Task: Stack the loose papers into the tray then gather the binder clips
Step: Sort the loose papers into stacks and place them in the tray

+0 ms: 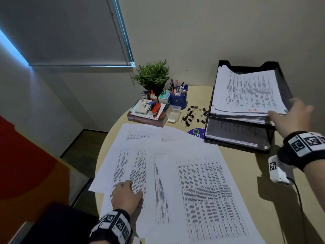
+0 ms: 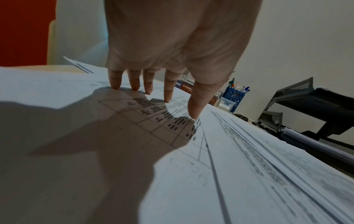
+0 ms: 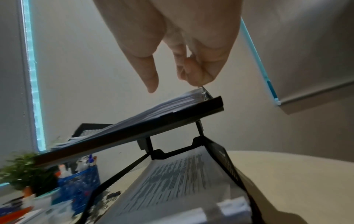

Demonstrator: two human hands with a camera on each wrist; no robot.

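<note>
Several loose printed papers (image 1: 184,173) lie fanned over the round table. My left hand (image 1: 127,194) presses on them with straight fingers (image 2: 168,91), fingertips down on the top sheet (image 2: 229,151). A black two-tier mesh tray (image 1: 281,81) stands at the back right, with a paper stack (image 1: 249,92) in its upper tier and more sheets in the lower tier (image 3: 182,178). My right hand (image 1: 290,117) is at the front right corner of the upper stack (image 3: 172,104), with its fingers loosely bent and nothing in it. Several black binder clips (image 1: 193,115) lie scattered left of the tray.
Behind the papers sit a blue pen cup (image 1: 178,99), a small clear box (image 1: 173,111), a potted plant (image 1: 153,76), and a book carrying a red stapler (image 1: 156,108). A blue round sticker (image 1: 197,132) shows by the tray. The table edge curves at the left.
</note>
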